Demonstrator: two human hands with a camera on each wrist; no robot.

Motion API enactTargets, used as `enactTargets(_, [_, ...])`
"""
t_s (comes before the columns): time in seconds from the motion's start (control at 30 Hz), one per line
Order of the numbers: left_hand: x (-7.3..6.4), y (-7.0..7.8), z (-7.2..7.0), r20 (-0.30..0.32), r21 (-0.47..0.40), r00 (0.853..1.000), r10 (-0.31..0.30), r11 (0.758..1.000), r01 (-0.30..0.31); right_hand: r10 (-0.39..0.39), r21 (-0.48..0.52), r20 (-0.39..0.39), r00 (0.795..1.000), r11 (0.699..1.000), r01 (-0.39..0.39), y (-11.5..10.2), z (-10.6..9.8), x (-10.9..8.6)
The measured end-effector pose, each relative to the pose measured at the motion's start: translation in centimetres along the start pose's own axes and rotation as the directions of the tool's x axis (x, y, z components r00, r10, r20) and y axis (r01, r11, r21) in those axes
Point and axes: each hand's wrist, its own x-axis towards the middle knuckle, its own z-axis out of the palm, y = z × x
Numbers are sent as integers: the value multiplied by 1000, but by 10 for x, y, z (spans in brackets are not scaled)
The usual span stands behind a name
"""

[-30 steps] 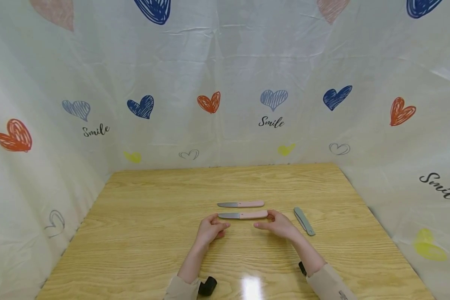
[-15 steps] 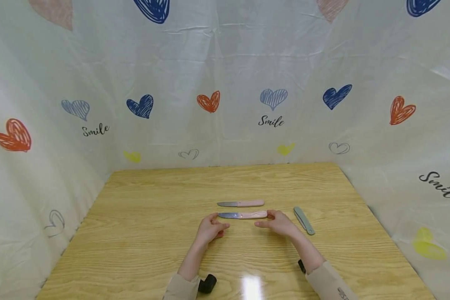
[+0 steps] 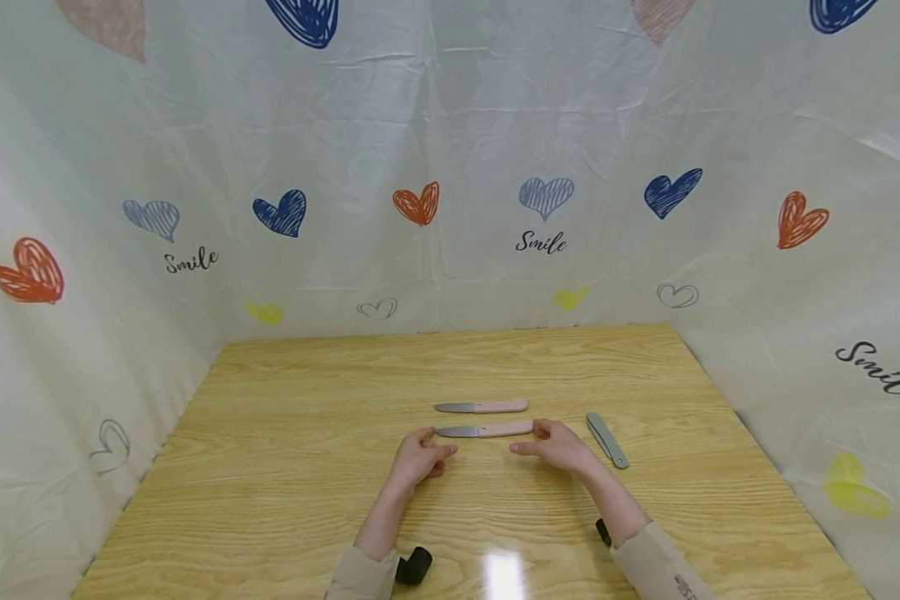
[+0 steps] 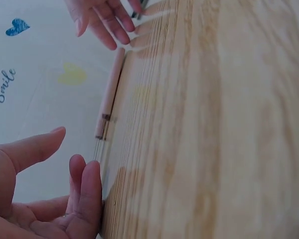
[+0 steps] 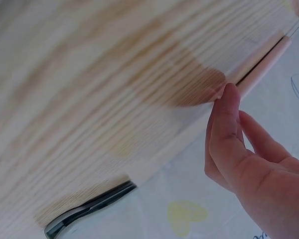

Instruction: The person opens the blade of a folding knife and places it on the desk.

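Two pink-handled knives lie side by side in the head view, blades to the left: a near knife (image 3: 504, 429) and a far knife (image 3: 499, 407). At the near knife's blade tip, my left hand (image 3: 417, 457) touches with its fingertips, thumb held apart. My right hand (image 3: 558, 448) touches the handle's end with its fingertips, its thumb also spread away from the knife. The left wrist view shows the pink handle (image 4: 111, 94) flat on the wood, between both hands. Fingers partly hide the blade there.
A slim grey-green slotted tool (image 3: 607, 440), like a folded knife, lies right of my right hand. The wooden table (image 3: 307, 400) meets a white curtain (image 3: 480, 275) with printed hearts at its back and sides. Black wrist-camera parts (image 3: 414, 567) sit near the sleeves.
Both hands stay at the near knife's ends, almost still. A passing glare on that knife half a second ago is gone.
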Motion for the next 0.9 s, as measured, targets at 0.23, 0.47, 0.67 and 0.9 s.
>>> enactTargets(0.23, [3,1,1,-30,-1,998,49,999,-49,2,16,-13,1000,1000,-2,4,0,-2])
enactTargets(0.47, [2,8,3,-45,-45,996,80,996,-82,0,36,-34,999,999,1,3,-1,-7])
enactTargets(0.67, [2,13,7,-44,-37,995,88,995,-90,-14,52,-54,998,999,17,1,-5,-13])
enactTargets(0.9, [5,20,19,-8,-23,990,139,990,-139,-40,100,-61,997,994,46,6,-17,-21])
